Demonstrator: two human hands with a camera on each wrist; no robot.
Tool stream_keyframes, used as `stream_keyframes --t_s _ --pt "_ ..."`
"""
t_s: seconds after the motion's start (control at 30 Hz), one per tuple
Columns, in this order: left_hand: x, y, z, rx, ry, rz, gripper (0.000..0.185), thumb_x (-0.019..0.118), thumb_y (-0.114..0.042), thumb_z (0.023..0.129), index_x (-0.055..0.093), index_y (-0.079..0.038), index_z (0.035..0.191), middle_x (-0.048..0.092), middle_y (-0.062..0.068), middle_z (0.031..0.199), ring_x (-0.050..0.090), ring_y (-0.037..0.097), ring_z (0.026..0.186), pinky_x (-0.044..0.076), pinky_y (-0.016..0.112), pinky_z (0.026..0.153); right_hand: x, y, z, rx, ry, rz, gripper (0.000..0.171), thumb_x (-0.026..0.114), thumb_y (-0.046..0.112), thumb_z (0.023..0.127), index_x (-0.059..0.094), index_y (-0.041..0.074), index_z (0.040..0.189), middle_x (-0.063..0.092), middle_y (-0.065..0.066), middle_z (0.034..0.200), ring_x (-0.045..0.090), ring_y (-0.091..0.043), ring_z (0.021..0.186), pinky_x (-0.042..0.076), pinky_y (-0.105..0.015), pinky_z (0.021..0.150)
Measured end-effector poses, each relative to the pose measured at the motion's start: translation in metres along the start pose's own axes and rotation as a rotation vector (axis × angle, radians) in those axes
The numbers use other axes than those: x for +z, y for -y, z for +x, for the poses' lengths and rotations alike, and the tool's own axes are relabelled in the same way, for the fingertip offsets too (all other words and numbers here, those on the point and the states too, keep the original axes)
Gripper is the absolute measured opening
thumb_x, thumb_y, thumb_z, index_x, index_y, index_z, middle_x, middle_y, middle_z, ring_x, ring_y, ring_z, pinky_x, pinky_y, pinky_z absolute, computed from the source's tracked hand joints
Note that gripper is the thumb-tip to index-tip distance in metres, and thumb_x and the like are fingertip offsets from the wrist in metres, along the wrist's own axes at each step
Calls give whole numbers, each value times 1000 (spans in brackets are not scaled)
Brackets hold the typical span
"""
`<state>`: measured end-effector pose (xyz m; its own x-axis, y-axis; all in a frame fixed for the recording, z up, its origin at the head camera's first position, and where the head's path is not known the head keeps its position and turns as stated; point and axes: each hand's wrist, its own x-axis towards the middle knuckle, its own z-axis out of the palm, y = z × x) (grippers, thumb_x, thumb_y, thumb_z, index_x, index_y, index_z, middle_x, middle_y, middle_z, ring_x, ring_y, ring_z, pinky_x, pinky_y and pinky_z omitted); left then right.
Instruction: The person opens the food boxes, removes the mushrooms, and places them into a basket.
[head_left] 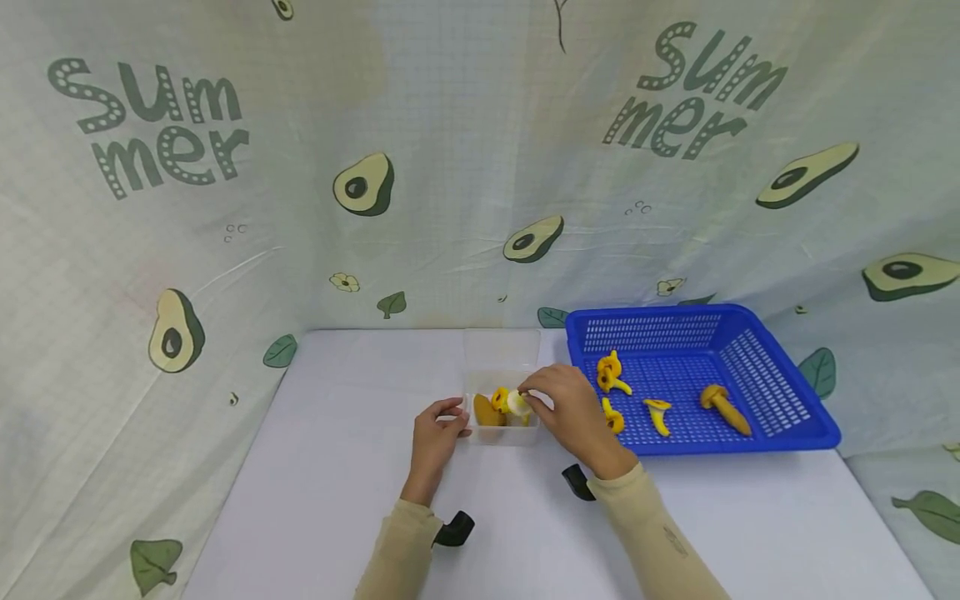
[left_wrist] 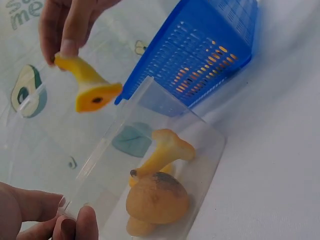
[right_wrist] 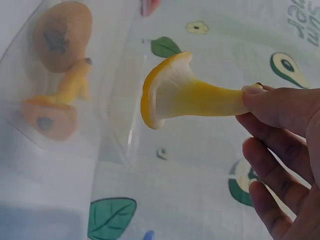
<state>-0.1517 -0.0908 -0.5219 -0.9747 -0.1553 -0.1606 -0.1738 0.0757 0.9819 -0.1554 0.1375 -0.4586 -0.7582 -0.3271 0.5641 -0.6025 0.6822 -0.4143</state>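
Observation:
Between its thumb and index finger, my right hand (head_left: pixel 570 408) pinches a yellow toy chanterelle mushroom (right_wrist: pixel 200 95) by the stem end, cap pointing away. In the head view the hand is over the right side of a clear plastic box (head_left: pixel 501 437); the left wrist view shows the mushroom above the box's rim. My left hand (head_left: pixel 437 433) grips the left wall of that box, fingertips at the rim. Inside the box lie a brown mushroom (left_wrist: pixel 157 197) with a rounded cap and another yellow chanterelle (left_wrist: pixel 167 150), touching each other.
A blue perforated basket (head_left: pixel 705 449) stands to the right of the box. It holds several yellow chanterelles (head_left: pixel 657 415) and one brown mushroom (head_left: pixel 724 408). The box's clear lid (head_left: pixel 502 348) is raised at the back, near the printed curtain (head_left: pixel 450 125).

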Motion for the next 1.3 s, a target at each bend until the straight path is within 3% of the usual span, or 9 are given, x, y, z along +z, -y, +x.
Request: stream_keyframes --t_s 0.47,0.83,1.3 --pt "1 3 0 0 6 -13 33 68 6 97 66 12 129 62 16 106 65 14 78 66 27 73 -49 -15 -20 40 -119 -45 24 89 -4 81 80 9 99 78 -4 99 69 -28 98 55 -50 87" --pt "2 4 -1 -1 3 -13 33 68 7 97 66 12 129 61 16 106 64 14 78 67 28 73 -80 -34 -37 106 -189 -83 26 87 -10 79 80 2 101 78 -14 101 66 -33 98 48 -47 83" --pt "3 2 -2 -23 -11 -15 32 69 6 97 67 9 129 61 16 107 63 16 80 66 26 72 -96 -54 -53 205 -173 -134 25 83 -12 82 79 0 103 77 -18 100 65 -40 98 48 -62 90"
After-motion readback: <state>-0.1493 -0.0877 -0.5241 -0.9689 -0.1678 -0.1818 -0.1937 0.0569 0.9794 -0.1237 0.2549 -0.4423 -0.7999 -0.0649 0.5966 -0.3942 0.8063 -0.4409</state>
